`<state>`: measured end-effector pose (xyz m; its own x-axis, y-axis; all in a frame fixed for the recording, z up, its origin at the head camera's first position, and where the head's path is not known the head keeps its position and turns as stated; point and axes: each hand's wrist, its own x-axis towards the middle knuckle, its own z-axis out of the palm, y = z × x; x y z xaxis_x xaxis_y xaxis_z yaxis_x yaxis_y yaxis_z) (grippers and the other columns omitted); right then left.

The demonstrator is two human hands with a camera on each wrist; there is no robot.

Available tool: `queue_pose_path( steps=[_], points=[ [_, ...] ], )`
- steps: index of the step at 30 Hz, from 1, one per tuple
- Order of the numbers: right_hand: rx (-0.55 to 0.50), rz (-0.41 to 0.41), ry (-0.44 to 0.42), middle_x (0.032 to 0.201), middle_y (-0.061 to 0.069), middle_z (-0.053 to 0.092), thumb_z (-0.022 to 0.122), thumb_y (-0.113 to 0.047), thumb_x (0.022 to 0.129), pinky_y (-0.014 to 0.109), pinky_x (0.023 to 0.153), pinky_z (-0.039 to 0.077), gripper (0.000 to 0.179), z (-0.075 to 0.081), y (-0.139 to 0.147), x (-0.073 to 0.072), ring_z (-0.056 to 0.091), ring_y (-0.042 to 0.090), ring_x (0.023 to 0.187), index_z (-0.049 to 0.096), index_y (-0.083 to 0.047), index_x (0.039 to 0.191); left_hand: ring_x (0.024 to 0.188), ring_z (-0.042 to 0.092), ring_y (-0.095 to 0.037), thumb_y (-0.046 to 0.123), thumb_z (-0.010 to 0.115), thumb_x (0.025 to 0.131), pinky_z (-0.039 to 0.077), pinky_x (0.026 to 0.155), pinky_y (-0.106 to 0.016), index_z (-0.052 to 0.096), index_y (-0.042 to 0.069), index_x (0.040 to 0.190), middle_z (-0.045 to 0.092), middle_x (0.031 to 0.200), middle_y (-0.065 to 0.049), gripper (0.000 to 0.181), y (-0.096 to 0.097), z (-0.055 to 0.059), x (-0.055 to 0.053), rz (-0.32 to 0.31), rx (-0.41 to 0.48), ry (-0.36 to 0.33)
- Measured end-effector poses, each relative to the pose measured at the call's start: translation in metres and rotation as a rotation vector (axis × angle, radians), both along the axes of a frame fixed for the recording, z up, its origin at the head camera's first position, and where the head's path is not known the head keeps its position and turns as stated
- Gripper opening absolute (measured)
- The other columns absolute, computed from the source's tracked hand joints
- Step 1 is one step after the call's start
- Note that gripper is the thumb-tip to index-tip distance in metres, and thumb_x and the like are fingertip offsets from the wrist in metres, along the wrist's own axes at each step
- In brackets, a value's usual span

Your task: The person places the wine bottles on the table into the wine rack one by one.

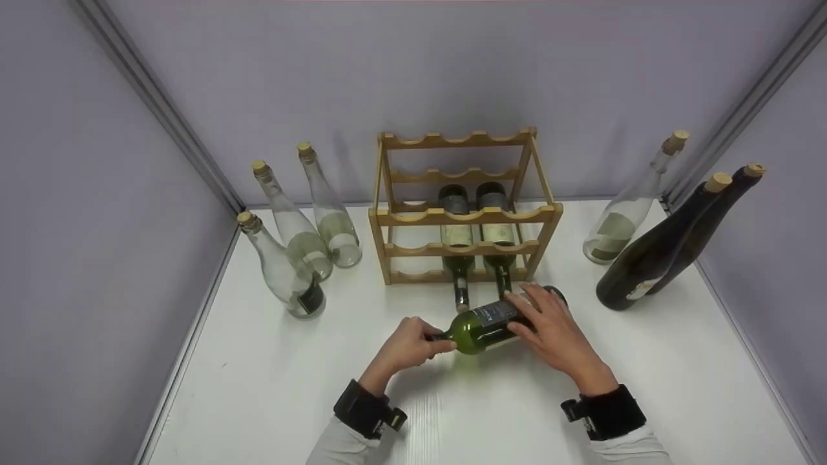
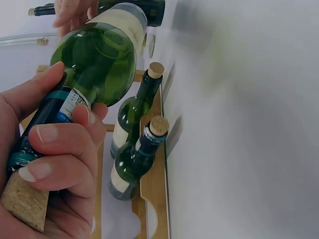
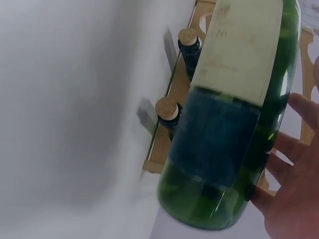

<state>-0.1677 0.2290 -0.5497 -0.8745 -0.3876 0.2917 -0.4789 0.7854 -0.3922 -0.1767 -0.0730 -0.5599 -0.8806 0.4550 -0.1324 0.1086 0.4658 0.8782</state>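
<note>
My left hand (image 1: 408, 343) grips a green wine bottle (image 1: 475, 332) by its dark-wrapped neck. In the left wrist view the fingers and thumb curl round that neck, and the cork (image 2: 27, 199) sticks out below them. The bottle lies tilted on its side in front of the wooden rack, its base toward the right. On top of its body rests my right hand (image 1: 552, 332), fingers spread and nearly straight. The right wrist view shows a cream and dark blue label (image 3: 214, 137), with the fingertips along the glass. Behind it, two green bottles (image 1: 460, 265) lie in the rack's lowest tier, corks outward.
The wooden wine rack (image 1: 465, 216) stands against the back wall. Several clear corked bottles (image 1: 294, 242) stand to its left. On the right are a clear bottle (image 1: 617, 226) and two dark bottles (image 1: 646, 265), upright on the white table (image 1: 258, 400). Side walls enclose the table.
</note>
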Motion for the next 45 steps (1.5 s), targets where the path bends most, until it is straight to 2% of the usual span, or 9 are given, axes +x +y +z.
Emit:
queue_pose_path(
  steps=[6,14,19,21,29,38,45],
  points=[
    [-0.012,-0.071,-0.083,0.154,0.020,0.032,0.060,-0.037,0.098,0.058,0.113,0.012,0.056,-0.001,0.009,-0.001,0.024,0.039,0.142,0.047,-0.015,0.148,0.043,0.045,-0.006,0.036,0.078,0.083,0.036,0.040,-0.022,0.079,0.009,0.080,0.054,0.052,0.006,0.027,-0.021,-0.002,-0.001,0.019,0.033,-0.010],
    [-0.009,-0.083,-0.128,0.157,0.017,0.027,0.059,-0.037,0.098,0.060,0.113,0.012,0.058,-0.005,0.011,-0.001,0.021,0.037,0.144,0.043,-0.015,0.150,0.043,0.043,-0.007,0.037,0.078,0.084,0.035,0.039,-0.022,0.078,0.005,0.084,0.055,0.054,0.003,0.031,-0.049,-0.002,-0.001,0.071,0.068,-0.059],
    [-0.016,-0.071,-0.117,0.158,0.015,0.027,0.060,-0.036,0.098,0.060,0.113,0.013,0.058,-0.008,0.009,-0.001,0.022,0.035,0.144,0.043,-0.014,0.150,0.043,0.043,-0.008,0.039,0.078,0.083,0.034,0.040,-0.022,0.078,0.009,0.086,0.056,0.056,0.001,0.029,-0.065,-0.005,-0.001,0.116,0.096,-0.134],
    [-0.017,-0.066,-0.115,0.157,0.015,0.028,0.060,-0.036,0.098,0.060,0.113,0.014,0.058,-0.009,0.008,0.000,0.022,0.035,0.144,0.043,-0.014,0.150,0.043,0.042,-0.009,0.039,0.078,0.083,0.034,0.040,-0.022,0.078,0.007,0.087,0.056,0.056,0.000,0.032,-0.072,-0.006,-0.001,0.127,0.101,-0.150],
    [-0.042,-0.028,-0.142,0.157,0.015,0.029,0.058,-0.036,0.099,0.058,0.113,0.016,0.056,-0.015,-0.004,0.001,0.021,0.034,0.145,0.044,-0.015,0.149,0.042,0.040,-0.009,0.040,0.077,0.084,0.031,0.039,-0.022,0.075,-0.002,0.088,0.053,0.056,0.000,0.042,-0.093,-0.011,-0.001,0.152,0.092,-0.161],
    [-0.074,0.036,-0.178,0.157,0.014,0.028,0.056,-0.039,0.100,0.054,0.114,0.017,0.057,-0.021,-0.022,0.000,0.021,0.034,0.145,0.042,-0.016,0.151,0.042,0.040,-0.008,0.036,0.078,0.084,0.029,0.038,-0.022,0.076,0.003,0.090,0.054,0.056,-0.001,0.033,-0.113,-0.014,0.004,0.186,0.073,-0.165],
    [-0.071,0.074,-0.193,0.158,0.014,0.027,0.056,-0.038,0.100,0.056,0.114,0.019,0.059,-0.023,-0.032,-0.002,0.021,0.034,0.145,0.039,-0.017,0.152,0.041,0.039,-0.008,0.035,0.078,0.084,0.028,0.038,-0.022,0.073,-0.006,0.091,0.054,0.057,-0.001,0.042,-0.128,-0.019,0.007,0.231,0.111,-0.177]
  ],
)
